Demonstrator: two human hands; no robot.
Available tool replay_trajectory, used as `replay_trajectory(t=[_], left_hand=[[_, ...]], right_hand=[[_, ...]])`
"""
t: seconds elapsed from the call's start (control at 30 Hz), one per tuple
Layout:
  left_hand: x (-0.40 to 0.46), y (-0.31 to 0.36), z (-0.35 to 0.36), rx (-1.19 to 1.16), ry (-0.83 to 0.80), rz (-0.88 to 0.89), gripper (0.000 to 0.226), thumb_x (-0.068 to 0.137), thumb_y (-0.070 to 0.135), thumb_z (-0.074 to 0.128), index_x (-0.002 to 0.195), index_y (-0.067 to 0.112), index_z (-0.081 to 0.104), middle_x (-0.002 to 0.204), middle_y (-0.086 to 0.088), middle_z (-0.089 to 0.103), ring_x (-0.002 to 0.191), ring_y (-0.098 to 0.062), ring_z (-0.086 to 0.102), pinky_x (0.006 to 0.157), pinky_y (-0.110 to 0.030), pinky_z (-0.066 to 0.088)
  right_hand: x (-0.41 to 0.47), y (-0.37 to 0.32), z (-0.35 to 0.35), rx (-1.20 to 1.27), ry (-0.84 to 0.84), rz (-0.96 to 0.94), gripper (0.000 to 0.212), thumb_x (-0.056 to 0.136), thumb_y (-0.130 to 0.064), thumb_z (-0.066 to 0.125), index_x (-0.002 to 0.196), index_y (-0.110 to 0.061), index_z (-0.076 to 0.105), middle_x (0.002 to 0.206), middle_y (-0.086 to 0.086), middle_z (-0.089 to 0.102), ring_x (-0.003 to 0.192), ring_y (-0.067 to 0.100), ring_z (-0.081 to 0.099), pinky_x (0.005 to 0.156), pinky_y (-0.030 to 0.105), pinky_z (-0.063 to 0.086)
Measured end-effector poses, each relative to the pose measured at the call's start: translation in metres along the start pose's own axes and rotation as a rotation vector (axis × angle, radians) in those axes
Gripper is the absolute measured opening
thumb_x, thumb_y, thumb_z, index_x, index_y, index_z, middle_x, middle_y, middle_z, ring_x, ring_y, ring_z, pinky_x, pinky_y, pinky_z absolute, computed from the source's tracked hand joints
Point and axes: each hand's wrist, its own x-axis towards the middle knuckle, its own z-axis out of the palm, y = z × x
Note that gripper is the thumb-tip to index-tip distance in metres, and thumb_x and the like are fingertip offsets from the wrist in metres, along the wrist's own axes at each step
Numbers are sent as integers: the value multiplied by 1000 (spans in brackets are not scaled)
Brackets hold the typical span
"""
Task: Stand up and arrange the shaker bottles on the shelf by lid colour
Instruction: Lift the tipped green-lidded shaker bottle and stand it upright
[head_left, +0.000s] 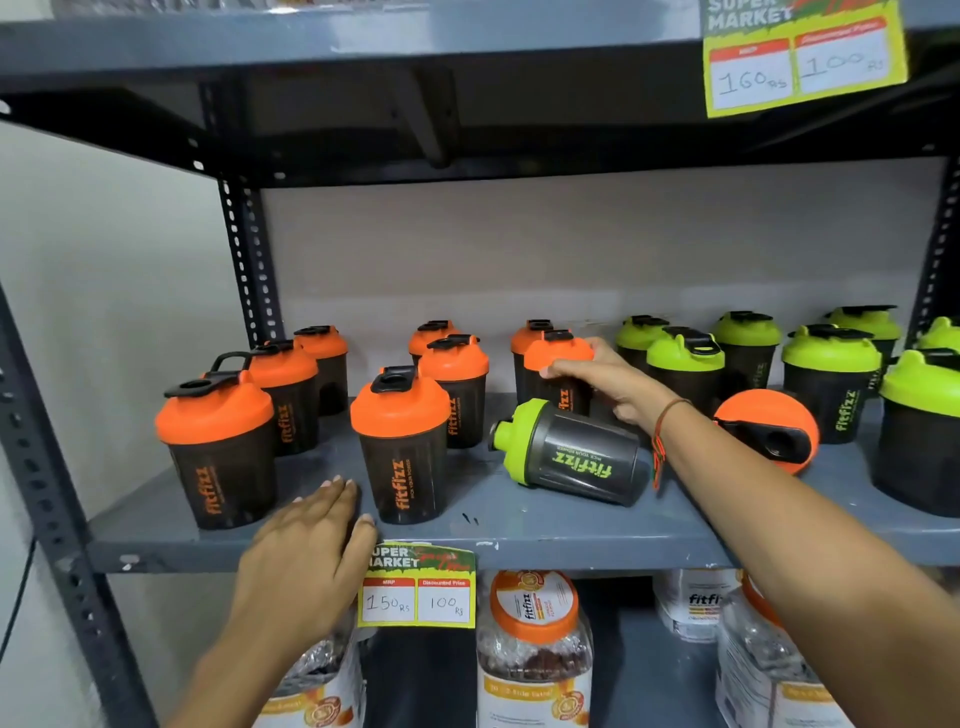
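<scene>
Several dark shaker bottles with orange lids (400, 415) stand upright on the left and middle of the grey shelf (519, 530). Several green-lidded ones (685, 358) stand on the right. One green-lidded bottle (576, 457) lies on its side in the middle, lid to the left. An orange-lidded bottle (769, 431) lies tipped among the green ones, lid facing me. My right hand (608, 379) grips an upright orange-lidded bottle (556, 358) behind the fallen green one. My left hand (306, 540) hovers open at the shelf's front edge, beside the front orange bottle.
A yellow price tag (418, 587) hangs on the shelf's front edge, another (802, 57) on the shelf above. Clear jars with orange lids (535, 654) stand on the shelf below. Perforated metal uprights (249, 260) frame the rack; a pale wall is at the left.
</scene>
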Motion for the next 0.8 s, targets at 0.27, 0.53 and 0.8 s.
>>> replay_trajectory(t=[0.27,0.53,0.8], left_hand=[[-1,-1,0,6,-3,2,77,86,55,9,138,17,50,145,-4,49,133,-16,46,112,-32,31],[-1,1,-1,10,-7,5,79,84,55,9,137,15,51,144,-6,50,133,-18,47,113,-34,32],[-2,4,-3,15,-10,2,78,84,54,10,137,14,51,144,-7,50,132,-21,47,111,-35,32]], right_hand=[[-9,2,-4,-2,-4,109,74,74,-18,84,134,-17,41,125,10,60,110,18,58,80,27,47],[-102,-48,11,-532,56,-444,86,68,-86,56,137,-36,43,141,-8,48,130,11,44,106,39,41],[-137,-52,18,-1269,-129,-396,102,53,-94,49,126,-24,46,124,-1,61,112,28,57,79,44,48]])
